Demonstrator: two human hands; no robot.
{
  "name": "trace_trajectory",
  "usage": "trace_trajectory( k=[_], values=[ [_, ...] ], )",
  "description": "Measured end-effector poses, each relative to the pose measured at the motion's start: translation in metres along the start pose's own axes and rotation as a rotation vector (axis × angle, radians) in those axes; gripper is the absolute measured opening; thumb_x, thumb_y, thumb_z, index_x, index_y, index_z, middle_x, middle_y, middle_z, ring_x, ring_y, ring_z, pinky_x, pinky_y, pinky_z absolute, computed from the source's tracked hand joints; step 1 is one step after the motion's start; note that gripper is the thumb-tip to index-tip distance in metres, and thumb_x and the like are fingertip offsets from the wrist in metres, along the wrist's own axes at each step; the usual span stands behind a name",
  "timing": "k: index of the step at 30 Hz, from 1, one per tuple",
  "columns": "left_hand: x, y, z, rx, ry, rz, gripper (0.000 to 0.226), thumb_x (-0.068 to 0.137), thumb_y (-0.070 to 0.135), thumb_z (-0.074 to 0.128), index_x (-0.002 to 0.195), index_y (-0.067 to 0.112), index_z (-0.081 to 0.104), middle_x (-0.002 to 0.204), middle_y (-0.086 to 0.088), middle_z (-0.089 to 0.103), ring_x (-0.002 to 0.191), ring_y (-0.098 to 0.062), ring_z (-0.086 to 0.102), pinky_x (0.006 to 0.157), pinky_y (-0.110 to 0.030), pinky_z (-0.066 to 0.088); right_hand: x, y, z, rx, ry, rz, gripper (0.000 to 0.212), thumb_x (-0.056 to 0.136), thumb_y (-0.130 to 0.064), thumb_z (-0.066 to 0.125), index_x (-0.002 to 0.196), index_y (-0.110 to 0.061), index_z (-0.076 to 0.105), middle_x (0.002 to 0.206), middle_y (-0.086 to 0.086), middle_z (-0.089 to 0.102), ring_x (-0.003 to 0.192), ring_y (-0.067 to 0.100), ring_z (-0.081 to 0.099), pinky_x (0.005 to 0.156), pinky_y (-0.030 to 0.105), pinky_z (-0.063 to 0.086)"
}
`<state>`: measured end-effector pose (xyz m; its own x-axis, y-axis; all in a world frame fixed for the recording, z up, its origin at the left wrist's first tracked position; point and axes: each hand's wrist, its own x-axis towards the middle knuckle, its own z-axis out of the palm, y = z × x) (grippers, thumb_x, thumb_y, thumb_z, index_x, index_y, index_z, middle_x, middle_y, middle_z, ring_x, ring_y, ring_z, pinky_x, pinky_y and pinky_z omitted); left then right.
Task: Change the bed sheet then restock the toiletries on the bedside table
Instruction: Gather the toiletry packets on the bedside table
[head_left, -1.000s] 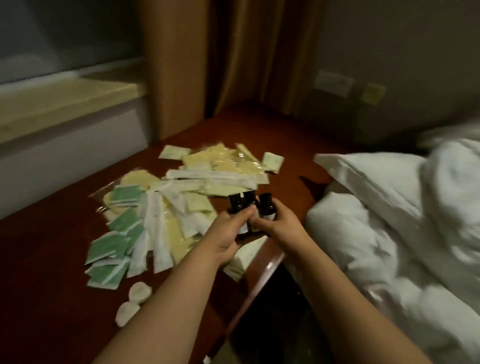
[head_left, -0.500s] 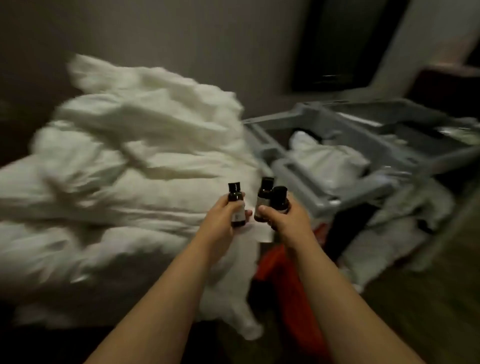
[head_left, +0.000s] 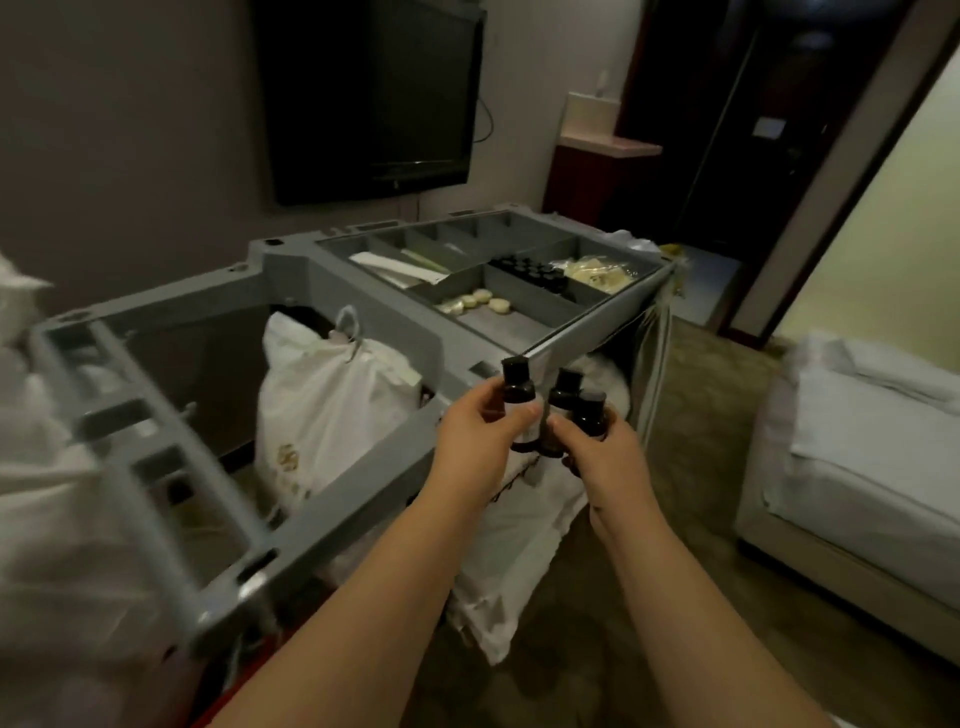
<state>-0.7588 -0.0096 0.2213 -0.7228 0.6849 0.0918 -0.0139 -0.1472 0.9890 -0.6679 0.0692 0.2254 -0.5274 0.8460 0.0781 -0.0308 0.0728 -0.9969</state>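
My left hand (head_left: 475, 436) grips one small dark toiletry bottle (head_left: 518, 385) with a black cap. Two more dark bottles (head_left: 579, 408) are held in my right hand (head_left: 605, 457), close beside the first. Both hands hover in front of the near edge of a grey housekeeping cart (head_left: 363, 467). The cart's top tray (head_left: 587, 325) has compartments with a row of dark bottles (head_left: 535, 271), round white soaps (head_left: 475, 301), flat packets (head_left: 410, 265) and yellowish sachets (head_left: 597, 273).
A white laundry bag (head_left: 332, 410) sits inside the cart's open frame. White bedding (head_left: 47, 519) piles at the left. A second bed with white sheets (head_left: 872, 457) stands at the right. A wall television (head_left: 369, 93) hangs behind the cart; a dark doorway is beyond.
My view has swung from the bedside table with its packets, past the heaped bedding, to the cart. Both hands kept their bottles and now hold them near the cart's tray.
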Motion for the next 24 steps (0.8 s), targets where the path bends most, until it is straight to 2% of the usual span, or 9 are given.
trace_trajectory(
  k=[3, 5, 8, 10, 13, 16, 20, 21, 24],
  values=[
    [0.069, -0.003, 0.022, 0.051, 0.031, 0.037, 0.021, 0.086, 0.018, 0.066, 0.107, 0.02, 0.063, 0.097, 0.002, 0.066, 0.092, -0.012, 0.062, 0.07, -0.018, 0.047, 0.065, 0.004, -0.005, -0.015, 0.042, -0.04, 0.031, 0.084, -0.008, 0.068, 0.094, -0.034, 0.055, 0.1, -0.003, 0.064, 0.092, 0.012, 0.06, 0.081, 0.028, 0.049],
    [0.115, 0.001, 0.036, 0.032, 0.063, 0.052, 0.025, 0.087, 0.018, 0.065, 0.111, 0.023, 0.058, 0.097, 0.006, 0.063, 0.088, -0.007, 0.059, 0.068, -0.017, 0.044, 0.11, 0.001, -0.009, -0.012, 0.078, -0.059, 0.034, 0.084, -0.005, 0.066, 0.092, -0.036, 0.053, 0.096, -0.001, 0.062, 0.085, 0.015, 0.06, 0.076, 0.029, 0.05],
    [0.168, 0.0, 0.055, 0.034, 0.119, 0.054, 0.026, 0.087, 0.016, 0.065, 0.106, 0.028, 0.053, 0.093, 0.012, 0.059, 0.084, -0.005, 0.057, 0.069, -0.018, 0.043, 0.17, -0.001, -0.015, 0.016, 0.11, -0.03, 0.025, 0.086, -0.007, 0.064, 0.098, -0.027, 0.055, 0.086, 0.005, 0.06, 0.065, 0.014, 0.054, 0.059, 0.025, 0.046],
    [0.195, -0.004, 0.064, 0.039, 0.152, 0.036, 0.027, 0.086, 0.015, 0.065, 0.103, 0.03, 0.051, 0.092, 0.013, 0.058, 0.089, -0.009, 0.058, 0.076, -0.024, 0.047, 0.207, 0.003, -0.014, 0.045, 0.154, -0.005, 0.026, 0.085, -0.012, 0.065, 0.109, -0.018, 0.057, 0.084, 0.004, 0.061, 0.063, 0.013, 0.053, 0.061, 0.026, 0.046],
    [0.239, -0.005, 0.07, 0.041, 0.187, -0.002, 0.024, 0.087, 0.016, 0.065, 0.095, 0.034, 0.05, 0.093, 0.012, 0.058, 0.094, -0.013, 0.057, 0.086, -0.032, 0.047, 0.261, 0.007, -0.006, 0.084, 0.192, 0.007, 0.024, 0.086, -0.016, 0.065, 0.108, -0.019, 0.057, 0.082, 0.001, 0.061, 0.064, 0.011, 0.054, 0.063, 0.025, 0.047],
    [0.279, -0.006, 0.076, 0.027, 0.251, 0.014, 0.025, 0.088, 0.018, 0.064, 0.109, 0.027, 0.054, 0.098, 0.008, 0.06, 0.096, -0.013, 0.058, 0.085, -0.031, 0.047, 0.318, 0.013, -0.005, 0.083, 0.215, -0.002, 0.017, 0.088, -0.018, 0.063, 0.104, -0.019, 0.057, 0.082, -0.001, 0.06, 0.066, 0.01, 0.054, 0.065, 0.025, 0.047],
    [0.331, -0.015, 0.099, 0.109, 0.313, 0.013, 0.024, 0.086, 0.016, 0.066, 0.104, 0.024, 0.053, 0.091, 0.01, 0.058, 0.088, -0.013, 0.057, 0.078, -0.031, 0.046, 0.396, 0.031, -0.018, -0.081, 0.133, -0.067, 0.022, 0.085, -0.018, 0.063, 0.1, -0.031, 0.054, 0.101, 0.003, 0.062, 0.088, 0.021, 0.061, 0.083, 0.04, 0.053],
    [0.344, -0.019, 0.108, 0.165, 0.333, 0.014, 0.024, 0.086, 0.016, 0.067, 0.103, 0.025, 0.052, 0.089, 0.01, 0.057, 0.088, -0.014, 0.057, 0.077, -0.031, 0.047, 0.416, 0.034, -0.024, -0.146, 0.082, -0.11, 0.026, 0.085, -0.016, 0.062, 0.104, -0.032, 0.052, 0.103, 0.001, 0.061, 0.092, 0.023, 0.061, 0.083, 0.039, 0.053],
    [0.378, -0.036, 0.138, 0.401, 0.394, 0.023, 0.032, 0.085, 0.016, 0.067, 0.112, 0.024, 0.051, 0.091, 0.007, 0.055, 0.088, -0.015, 0.056, 0.07, -0.026, 0.046, 0.468, 0.035, -0.044, -0.391, -0.178, -0.224, 0.038, 0.083, -0.011, 0.063, 0.117, -0.026, 0.053, 0.105, -0.001, 0.058, 0.093, 0.018, 0.056, 0.068, 0.023, 0.045]
  ],
)
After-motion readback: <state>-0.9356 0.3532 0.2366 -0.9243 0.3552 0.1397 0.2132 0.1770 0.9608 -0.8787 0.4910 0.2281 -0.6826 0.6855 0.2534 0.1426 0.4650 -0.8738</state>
